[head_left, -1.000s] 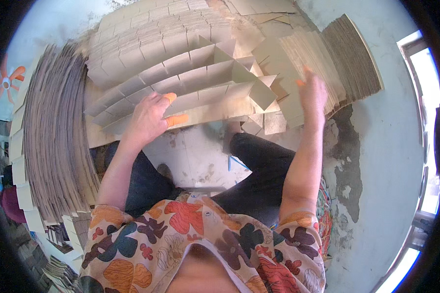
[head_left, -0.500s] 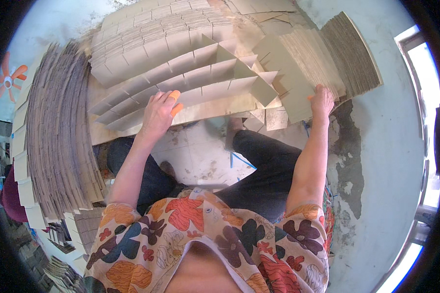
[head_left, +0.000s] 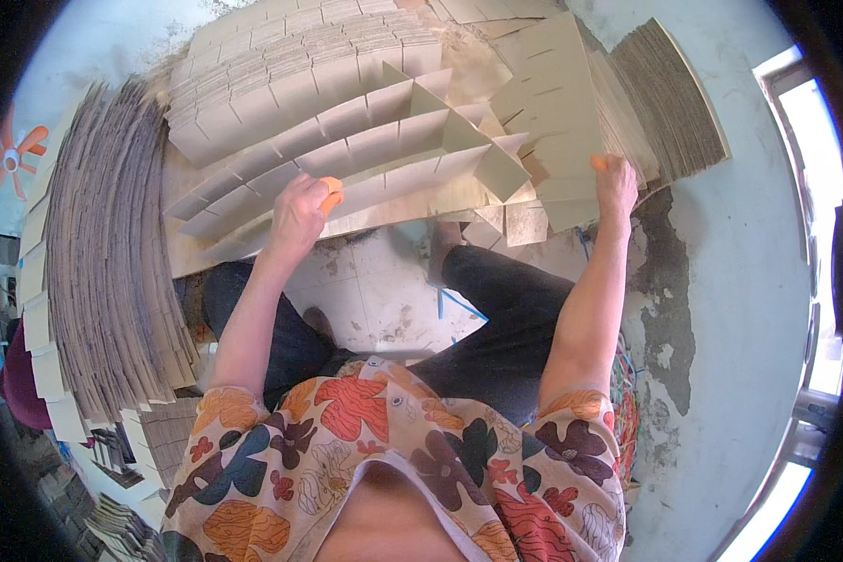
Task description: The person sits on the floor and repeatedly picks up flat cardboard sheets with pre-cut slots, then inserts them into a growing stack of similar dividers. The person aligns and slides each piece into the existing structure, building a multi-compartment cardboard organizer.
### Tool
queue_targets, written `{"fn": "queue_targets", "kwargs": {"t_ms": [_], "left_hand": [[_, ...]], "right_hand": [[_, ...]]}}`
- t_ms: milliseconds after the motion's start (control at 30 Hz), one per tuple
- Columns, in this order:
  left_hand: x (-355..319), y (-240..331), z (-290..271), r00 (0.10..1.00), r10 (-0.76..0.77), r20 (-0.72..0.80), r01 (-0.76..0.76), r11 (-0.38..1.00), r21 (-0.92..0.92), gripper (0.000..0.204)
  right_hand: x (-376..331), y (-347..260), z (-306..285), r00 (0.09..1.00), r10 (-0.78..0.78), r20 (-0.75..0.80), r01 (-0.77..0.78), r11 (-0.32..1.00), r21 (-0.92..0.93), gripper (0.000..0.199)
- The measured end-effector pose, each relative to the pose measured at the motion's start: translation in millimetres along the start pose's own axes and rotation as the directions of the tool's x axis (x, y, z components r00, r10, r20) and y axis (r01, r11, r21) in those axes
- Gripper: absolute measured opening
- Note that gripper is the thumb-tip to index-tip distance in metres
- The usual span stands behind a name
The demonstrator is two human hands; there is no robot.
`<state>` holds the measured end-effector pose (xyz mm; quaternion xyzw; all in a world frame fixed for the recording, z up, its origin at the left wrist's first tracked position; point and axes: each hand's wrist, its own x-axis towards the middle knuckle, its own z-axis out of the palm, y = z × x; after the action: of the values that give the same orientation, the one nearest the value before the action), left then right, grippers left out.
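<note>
Several long slotted cardboard strips [head_left: 393, 175] stand on edge in front of me, and a short cardboard crosspiece [head_left: 501, 173] is slotted across them at their right end. Close by the nearest strip is my left hand [head_left: 300, 214], with its fingers curled together and orange covers on the fingertips. Whatever those fingers hold, if anything, is hidden. At the right, my right hand [head_left: 616, 185] pinches the edge of a slotted cardboard piece [head_left: 557, 122]. This piece leans away from the fanned row of similar pieces [head_left: 623, 103] beside it.
Behind the strips lies a thick stack of slotted cardboard [head_left: 300, 70]. A tall row of cardboard strips [head_left: 112, 253] runs down my left, near an orange fan [head_left: 14, 159]. Loose cardboard scraps [head_left: 525, 223] lie at the board's front edge. A wall [head_left: 740, 281] stands on my right.
The cardboard piece at my right hand has swung away from the row and shows more of its face. The left hand's fingers have drawn closer together.
</note>
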<state>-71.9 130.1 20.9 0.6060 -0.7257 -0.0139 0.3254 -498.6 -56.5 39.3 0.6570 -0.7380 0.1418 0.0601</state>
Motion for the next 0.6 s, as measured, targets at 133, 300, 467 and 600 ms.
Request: {"fn": "queue_targets", "kwargs": {"t_ms": [133,300,467,600], "left_hand": [[7.4,11.4,0.0,0.998,0.015,-0.055,-0.015,1.0,-0.001,0.019],[7.5,14.6,-1.4,0.996,0.015,-0.093,-0.016,1.0,-0.01,0.02],[6.2,4.0,10.5,0.998,-0.041,-0.039,0.04,0.998,-0.042,0.02],[8.0,7.0,12.5,0.997,-0.066,-0.031,0.062,0.992,-0.11,0.016]], "right_hand": [[5.7,18.2,-3.5,0.993,0.116,-0.03,-0.105,0.963,0.247,0.032],[-0.7,-11.8,-43.2,0.905,0.156,-0.396,0.131,0.783,0.608,0.017],[-26.2,-61.8,-87.8,0.994,-0.095,-0.06,0.086,0.302,0.949,0.025],[-49.6,-93.0,-101.4,0.941,-0.314,0.126,-0.034,0.284,0.958,0.05]]}}
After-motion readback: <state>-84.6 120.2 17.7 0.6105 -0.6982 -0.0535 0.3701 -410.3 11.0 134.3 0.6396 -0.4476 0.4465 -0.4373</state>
